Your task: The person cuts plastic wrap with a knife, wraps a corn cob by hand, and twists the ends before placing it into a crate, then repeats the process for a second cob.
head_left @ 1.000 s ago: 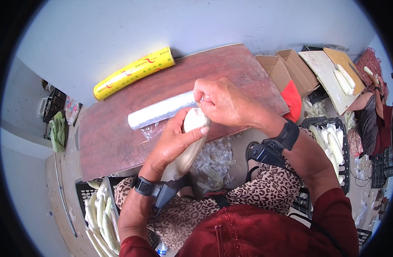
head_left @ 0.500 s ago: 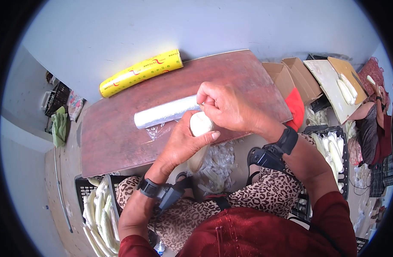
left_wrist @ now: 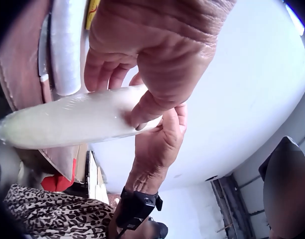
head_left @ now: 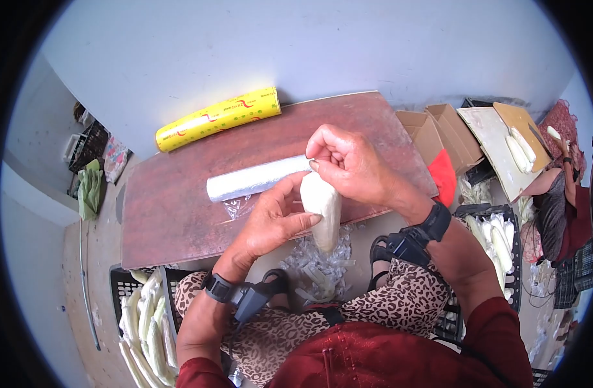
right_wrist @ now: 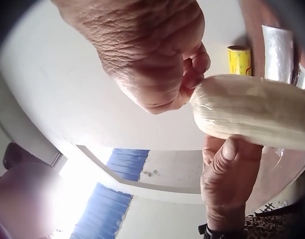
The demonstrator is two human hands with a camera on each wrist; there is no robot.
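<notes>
Holding the wrapped corn cob (head_left: 322,210) just off the near edge of the wooden board (head_left: 180,194), I read its long axis as running from the board's edge down toward my lap, blunt upper end nearest the board, tapered end hanging over the pile of film scraps (head_left: 316,265).

My left hand (head_left: 274,220) cups the cob from its left flank, thumb curled across the front, fingers behind; it carries the weight. My right hand (head_left: 348,161) sits at the upper end, fingertips bunched and pinching the film gathered there, so that hand is nearer the end that matters. In the right wrist view the pinch sits right on the rounded tip.

Beyond that tip, lying crosswise on the board, is the clear film roll (head_left: 254,179), just beside my right fingers; I cannot tell whether film links it to the cob. The yellow boxed roll (head_left: 217,118) lies at the board's far edge, well apart.
</notes>
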